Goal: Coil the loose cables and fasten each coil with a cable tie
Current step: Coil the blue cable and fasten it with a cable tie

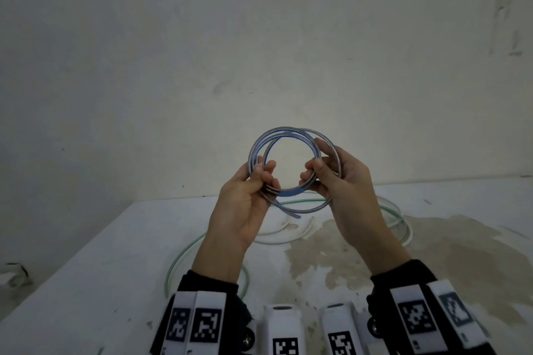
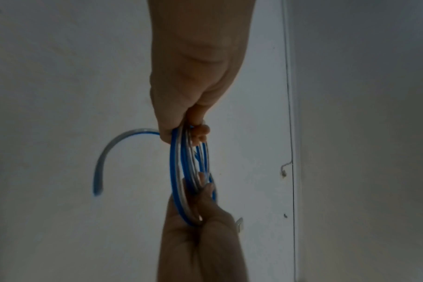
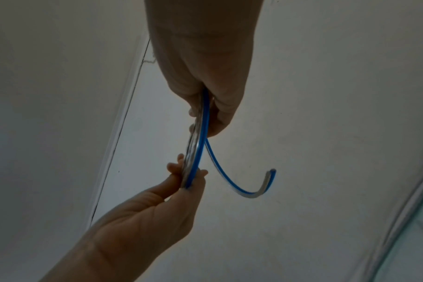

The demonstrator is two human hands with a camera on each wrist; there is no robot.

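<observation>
The blue-and-clear cable coil (image 1: 291, 164) is held upright in the air above the table (image 1: 86, 268), in front of the bare wall (image 1: 259, 37) and well apart from both. The left hand (image 1: 245, 202) takes the coil's left side, its grip pinching the turns between thumb and curled fingers. The right hand (image 1: 343, 190) takes the right side, its grip likewise curled round the bundled turns. One loose end (image 1: 288, 210) hangs free below the coil, just beside the left palm; in the left wrist view it curves away to one side (image 2: 104, 162). A green-striped cable (image 1: 184, 256) and a white cable (image 1: 277, 233) lie loose on the table beneath the hands, near its far edge. A stained patch (image 1: 403, 253) marks the table's right half. No cable tie is discernible on the coil.
</observation>
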